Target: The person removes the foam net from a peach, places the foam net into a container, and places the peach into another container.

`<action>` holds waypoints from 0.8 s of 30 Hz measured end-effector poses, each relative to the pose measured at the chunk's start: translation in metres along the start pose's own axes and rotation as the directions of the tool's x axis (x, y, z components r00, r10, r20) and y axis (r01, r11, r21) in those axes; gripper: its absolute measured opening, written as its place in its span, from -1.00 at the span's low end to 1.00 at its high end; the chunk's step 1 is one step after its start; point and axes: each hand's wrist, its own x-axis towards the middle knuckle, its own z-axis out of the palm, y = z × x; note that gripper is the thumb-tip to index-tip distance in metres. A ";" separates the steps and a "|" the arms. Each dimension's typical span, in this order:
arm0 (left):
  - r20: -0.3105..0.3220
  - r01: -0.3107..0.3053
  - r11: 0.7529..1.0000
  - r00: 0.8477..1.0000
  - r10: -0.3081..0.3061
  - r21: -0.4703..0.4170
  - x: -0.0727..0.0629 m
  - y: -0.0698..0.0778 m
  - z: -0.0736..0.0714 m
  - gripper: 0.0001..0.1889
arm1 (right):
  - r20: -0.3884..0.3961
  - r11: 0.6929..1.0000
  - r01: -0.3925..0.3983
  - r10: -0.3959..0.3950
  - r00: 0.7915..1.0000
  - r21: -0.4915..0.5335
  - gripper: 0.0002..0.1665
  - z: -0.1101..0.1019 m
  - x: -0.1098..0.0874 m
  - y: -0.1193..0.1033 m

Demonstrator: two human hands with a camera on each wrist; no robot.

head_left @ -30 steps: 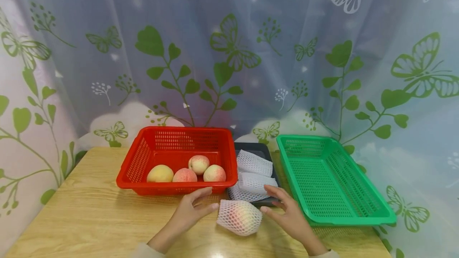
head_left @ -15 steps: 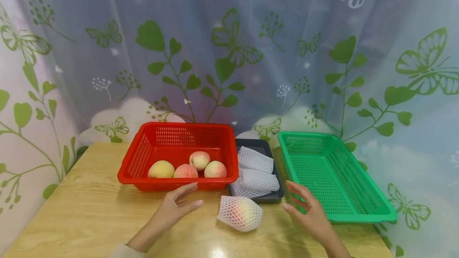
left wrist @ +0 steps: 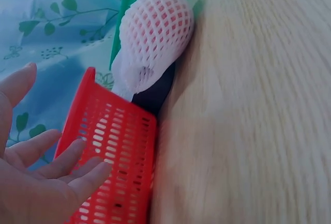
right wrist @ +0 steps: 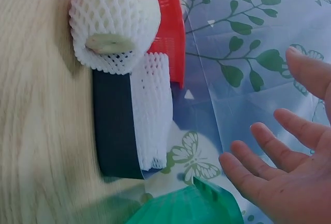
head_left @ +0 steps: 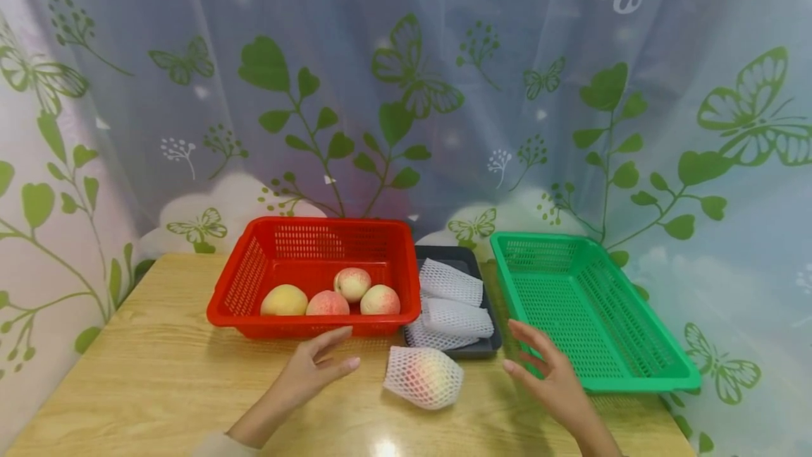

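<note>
A peach in a white foam net sleeve (head_left: pixel 423 378) lies on the table between my two hands, touched by neither. My left hand (head_left: pixel 311 369) is held apart from it on the left, fingers relaxed, near the front of the red basket (head_left: pixel 311 330). On the other side, my right hand (head_left: pixel 550 376) hovers by the green basket (head_left: pixel 641 385) with its fingers spread and nothing in them. The left wrist view shows the netted peach (left wrist: pixel 158 32) beyond the red basket's wall. In the right wrist view, the sleeve's open end bares part of the peach (right wrist: pixel 109 43).
Several bare peaches (head_left: pixel 327 303) sit inside the red basket. Between the baskets is a dark tray (head_left: pixel 485 352) with several white foam net sleeves (head_left: pixel 457 317). The wooden table (head_left: pixel 146 372) extends to the left, and a patterned curtain (head_left: pixel 355 90) hangs behind.
Both hands have drawn back from the netted peach, the left one leftward and the right one rightward. Over the last half second they have stayed nearly still; the peach keeps its place.
</note>
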 end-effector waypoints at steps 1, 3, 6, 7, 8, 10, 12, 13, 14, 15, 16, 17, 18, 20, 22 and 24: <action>0.013 0.003 1.000 1.000 -0.003 -0.003 0.000 -0.001 0.002 -0.38 | 0.005 1.000 0.000 0.000 1.000 0.003 -0.34 0.001 0.000 0.000; 0.044 0.006 1.000 0.999 -0.005 -0.017 0.002 -0.002 0.006 -0.36 | 0.020 1.000 0.006 -0.007 1.000 0.012 -0.35 0.005 0.001 0.000; 0.090 0.015 0.999 0.996 -0.010 -0.051 0.005 -0.007 0.014 -0.34 | 0.035 1.000 0.025 -0.025 0.999 0.003 -0.36 0.014 0.003 0.003; 0.102 0.017 0.998 0.995 -0.011 -0.059 0.007 -0.008 0.017 -0.34 | 0.042 0.999 0.031 -0.032 0.999 0.007 -0.36 0.018 0.004 0.004; 0.115 0.014 0.998 0.993 -0.007 -0.063 0.008 -0.010 0.019 -0.33 | 0.052 0.999 0.034 -0.035 0.998 0.016 -0.36 0.022 0.004 0.005; 0.137 0.017 0.998 0.990 -0.008 -0.063 0.010 -0.013 0.025 -0.32 | 0.070 0.999 0.029 -0.030 0.997 0.019 -0.36 0.030 0.005 0.009; 0.154 0.014 0.998 0.988 -0.005 -0.053 0.012 -0.015 0.032 -0.31 | 0.095 0.999 0.015 -0.018 0.995 0.029 -0.35 0.038 0.005 0.012; 0.160 0.010 0.999 0.987 -0.002 -0.050 0.013 -0.016 0.035 -0.31 | 0.106 0.999 0.001 -0.004 0.994 0.032 -0.35 0.042 0.005 0.014; 0.167 0.005 0.999 0.986 0.003 -0.048 0.014 -0.016 0.038 -0.30 | 0.120 0.999 -0.007 0.002 0.993 0.036 -0.34 0.045 0.005 0.015; 0.172 0.002 0.999 0.985 0.006 -0.049 0.016 -0.017 0.041 -0.30 | 0.130 0.999 -0.010 0.005 0.992 0.037 -0.34 0.049 0.005 0.017; 0.175 -0.004 0.999 0.984 0.013 -0.047 0.017 -0.018 0.044 -0.30 | 0.142 0.999 -0.011 0.005 0.990 0.041 -0.33 0.052 0.006 0.019; 0.179 -0.013 0.999 0.984 0.022 -0.049 0.018 -0.019 0.047 -0.30 | 0.154 0.999 -0.016 0.007 0.988 0.052 -0.32 0.055 0.006 0.021; 0.184 -0.015 0.998 0.983 0.026 -0.057 0.019 -0.020 0.050 -0.30 | 0.165 0.998 -0.021 0.011 0.986 0.061 -0.32 0.058 0.006 0.022; 0.191 -0.022 0.998 0.981 0.034 -0.064 0.022 -0.022 0.055 -0.29 | 0.189 0.997 -0.034 0.019 0.982 0.075 -0.31 0.063 0.006 0.025; 0.193 -0.025 0.998 0.980 0.038 -0.066 0.024 -0.024 0.059 -0.28 | 0.214 0.996 -0.042 0.024 0.977 0.084 -0.30 0.068 0.007 0.026; 0.200 -0.007 0.995 0.980 0.026 -0.095 0.025 -0.027 0.064 -0.25 | 0.246 0.995 -0.046 0.022 0.969 0.093 -0.28 0.073 0.007 0.027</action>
